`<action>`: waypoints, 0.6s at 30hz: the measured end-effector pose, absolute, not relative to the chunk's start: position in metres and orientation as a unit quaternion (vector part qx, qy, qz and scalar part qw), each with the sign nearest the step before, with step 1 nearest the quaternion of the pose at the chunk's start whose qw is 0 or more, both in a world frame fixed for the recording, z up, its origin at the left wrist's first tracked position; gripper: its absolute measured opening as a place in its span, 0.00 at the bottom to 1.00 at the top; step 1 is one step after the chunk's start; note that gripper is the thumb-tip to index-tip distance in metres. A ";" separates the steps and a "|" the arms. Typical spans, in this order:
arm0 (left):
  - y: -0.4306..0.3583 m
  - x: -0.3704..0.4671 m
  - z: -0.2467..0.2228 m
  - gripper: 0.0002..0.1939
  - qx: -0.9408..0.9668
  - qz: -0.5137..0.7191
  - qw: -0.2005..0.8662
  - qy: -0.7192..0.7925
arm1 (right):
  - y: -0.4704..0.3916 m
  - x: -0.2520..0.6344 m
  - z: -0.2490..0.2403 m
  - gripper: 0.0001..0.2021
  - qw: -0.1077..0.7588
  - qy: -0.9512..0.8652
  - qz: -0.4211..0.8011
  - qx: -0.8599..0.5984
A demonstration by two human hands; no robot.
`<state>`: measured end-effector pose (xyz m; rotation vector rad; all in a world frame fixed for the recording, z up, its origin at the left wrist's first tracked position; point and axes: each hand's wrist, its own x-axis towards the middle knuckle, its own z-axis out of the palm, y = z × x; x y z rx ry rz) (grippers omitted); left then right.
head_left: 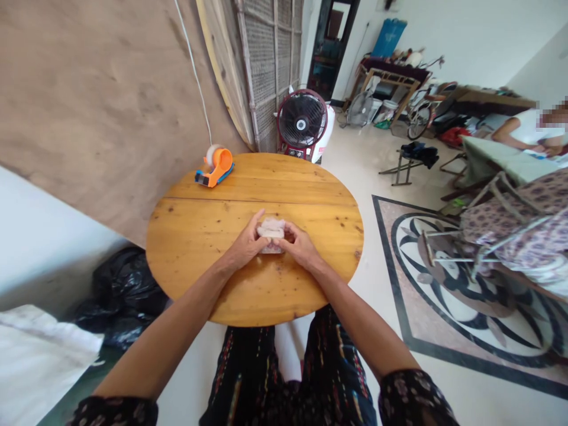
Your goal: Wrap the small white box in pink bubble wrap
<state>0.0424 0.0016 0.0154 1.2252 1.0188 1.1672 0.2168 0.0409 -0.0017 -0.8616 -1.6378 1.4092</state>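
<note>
Near the middle of the round wooden table [310, 183] lies a small pale packet [272, 229], whitish pink with a crinkled top that looks like plastic wrap. My left hand [247, 244] grips its left side, thumb across the front and index finger raised behind. On the opposite side my right hand [303, 245] closes on it, thumb at the front edge. What is inside the packet I cannot make out. An orange tape dispenser [220, 168] with blue edging stands at the table's far left, apart from both hands.
A dark red fan [302, 120] stands behind the table, close to its far edge. Black plastic bags [126, 284] lie on the floor at left. To the right are a folding stool [403, 165], a cloth-draped chair [523, 219] and another person [519, 130] at a green-covered table [501, 157].
</note>
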 end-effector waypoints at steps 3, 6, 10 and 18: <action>0.003 0.041 0.016 0.50 0.508 0.495 0.554 0.437 | 0.038 0.214 0.000 0.25 0.405 -0.619 0.597 -0.312; 0.005 0.041 0.013 0.40 0.502 0.508 0.538 0.446 | 0.036 0.212 -0.001 0.23 0.426 -0.598 0.603 -0.312; 0.006 0.041 0.008 0.29 0.483 0.547 0.484 0.483 | 0.035 0.212 -0.003 0.20 0.446 -0.586 0.597 -0.319; 0.001 0.041 0.016 0.20 0.509 0.515 0.479 0.496 | 0.034 0.214 0.000 0.21 0.432 -0.597 0.591 -0.329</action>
